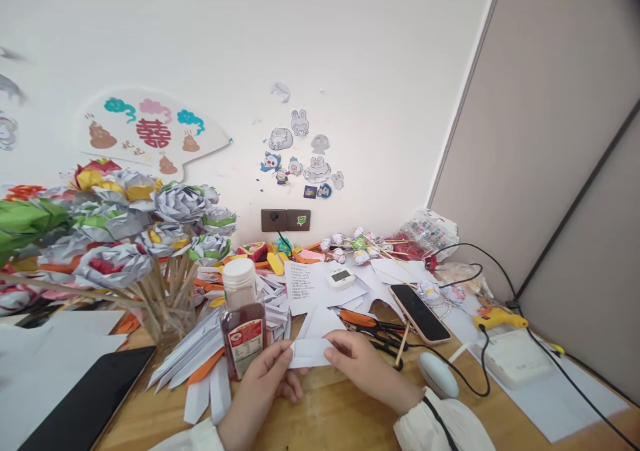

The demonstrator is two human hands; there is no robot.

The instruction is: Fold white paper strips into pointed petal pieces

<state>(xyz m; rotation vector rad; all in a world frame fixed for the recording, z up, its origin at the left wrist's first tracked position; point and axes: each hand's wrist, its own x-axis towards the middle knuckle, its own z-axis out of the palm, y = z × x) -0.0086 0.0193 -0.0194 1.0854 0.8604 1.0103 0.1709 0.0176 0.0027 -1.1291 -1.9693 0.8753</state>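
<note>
Leftmost, paper flowers [113, 221] stand on sticks, then come folded strips [187, 354] and a bottle [245, 334] of reddish-brown liquid. Next, the left hand [267, 374] pinches the left end of a small white paper [311, 353], held up over the wooden desk [325, 418], and the right hand [363, 363] grips its other end. Folding seems to be the step; a clean crease calls for even edges and firm thumb pressure. Farther right are a phone [420, 313] and a yellow glue gun [500, 319].

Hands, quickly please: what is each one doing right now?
Left hand: closed, pinching one end of the folded white paper.
Right hand: closed, pinching its other end.
</note>
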